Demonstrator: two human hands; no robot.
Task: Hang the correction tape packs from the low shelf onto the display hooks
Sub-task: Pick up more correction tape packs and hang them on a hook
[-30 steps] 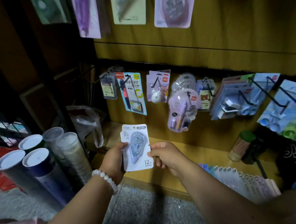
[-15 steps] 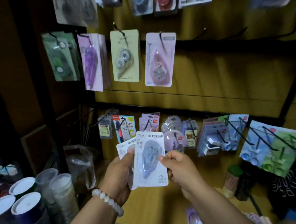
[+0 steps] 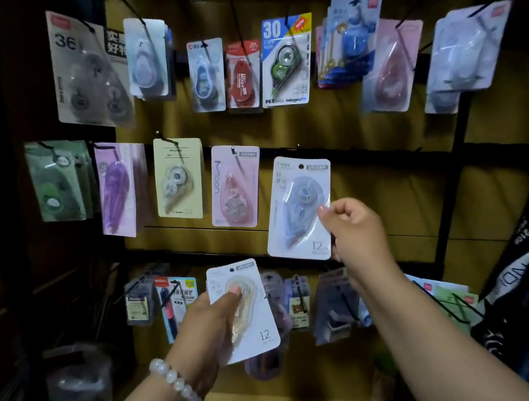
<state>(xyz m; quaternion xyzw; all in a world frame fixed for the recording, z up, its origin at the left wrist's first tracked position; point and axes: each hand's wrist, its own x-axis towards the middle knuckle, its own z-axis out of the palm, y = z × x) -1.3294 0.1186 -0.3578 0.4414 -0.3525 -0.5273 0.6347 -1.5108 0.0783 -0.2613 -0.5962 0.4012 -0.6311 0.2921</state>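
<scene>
Head view: right hand (image 3: 352, 230) raised to the middle row, fingers curled, thumb and forefinger pinching the right edge of a blue pack (image 3: 301, 208). Pack = flat white card w/ rounded corners, glossy clear blister over a teardrop-shaped blue dispenser, punch hole at top, held upright against the wood-look board, just right of a pink pack (image 3: 234, 186). Can't tell if its hole is on a hook. Left hand (image 3: 209, 327) lower, fingers wrapped behind a 2nd pack (image 3: 244, 310), thumb pressed on the front blister; same white card, pale yellowish dispenser, tilted w/ top leaning left, in front of the bottom row. White bead bracelet (image 3: 177, 384) on left wrist. Blue pack sits above and right of the 2nd pack, well apart. Other carded packs hang on black wire hooks in three rows.
</scene>
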